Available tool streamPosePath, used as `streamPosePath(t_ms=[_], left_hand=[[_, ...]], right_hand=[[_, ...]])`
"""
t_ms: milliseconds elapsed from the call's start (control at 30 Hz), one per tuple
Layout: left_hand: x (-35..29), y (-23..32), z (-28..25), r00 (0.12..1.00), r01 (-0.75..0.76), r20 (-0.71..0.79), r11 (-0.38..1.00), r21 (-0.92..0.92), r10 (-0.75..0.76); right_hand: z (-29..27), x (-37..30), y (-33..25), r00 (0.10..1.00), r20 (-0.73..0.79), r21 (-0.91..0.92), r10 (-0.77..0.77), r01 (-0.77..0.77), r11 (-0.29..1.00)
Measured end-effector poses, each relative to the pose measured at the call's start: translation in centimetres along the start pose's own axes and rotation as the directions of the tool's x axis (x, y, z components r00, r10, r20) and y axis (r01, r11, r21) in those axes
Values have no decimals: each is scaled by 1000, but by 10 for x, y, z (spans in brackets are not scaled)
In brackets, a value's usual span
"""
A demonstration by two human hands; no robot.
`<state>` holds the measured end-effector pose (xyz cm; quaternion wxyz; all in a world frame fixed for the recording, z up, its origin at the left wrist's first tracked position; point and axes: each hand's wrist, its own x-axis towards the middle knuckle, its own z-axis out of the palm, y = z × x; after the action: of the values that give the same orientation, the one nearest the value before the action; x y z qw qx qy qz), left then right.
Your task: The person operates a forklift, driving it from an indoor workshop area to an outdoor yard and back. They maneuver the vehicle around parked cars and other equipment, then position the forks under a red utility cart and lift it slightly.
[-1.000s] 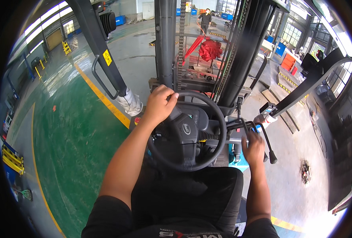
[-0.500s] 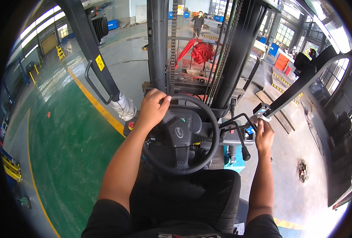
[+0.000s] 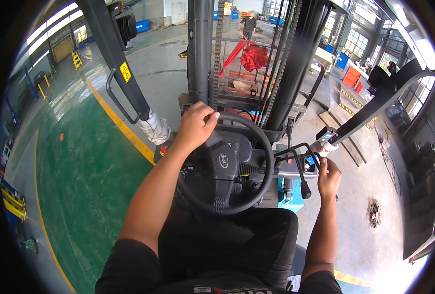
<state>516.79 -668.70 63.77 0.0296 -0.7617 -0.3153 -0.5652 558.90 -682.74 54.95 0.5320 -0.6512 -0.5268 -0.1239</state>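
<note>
Two-handed control, I judge: left hand curled over the steering wheel, right hand's fingers bent at a lever, pinch unclear, the next move wanting gentle pressure.

The steering wheel and levers are black, the cloth red.

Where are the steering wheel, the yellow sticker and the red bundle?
Steering wheel [image 3: 223, 161], head view: its central hub.
Yellow sticker [image 3: 125, 72], head view: its middle.
Red bundle [image 3: 254, 58], head view: its middle.
</note>
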Motion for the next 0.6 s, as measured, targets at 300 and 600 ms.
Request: streamPosePath(t_ms=[300,600], left_hand=[[4,14,1,1000,4,17,999,41,-5],[5,25,14,999,22,39,998,65,-24]], right_hand=[[-13,-36,-24,898,283,-265,-338,411,872],[-22,-86,-13,785,599,-323,-157,417,850]])
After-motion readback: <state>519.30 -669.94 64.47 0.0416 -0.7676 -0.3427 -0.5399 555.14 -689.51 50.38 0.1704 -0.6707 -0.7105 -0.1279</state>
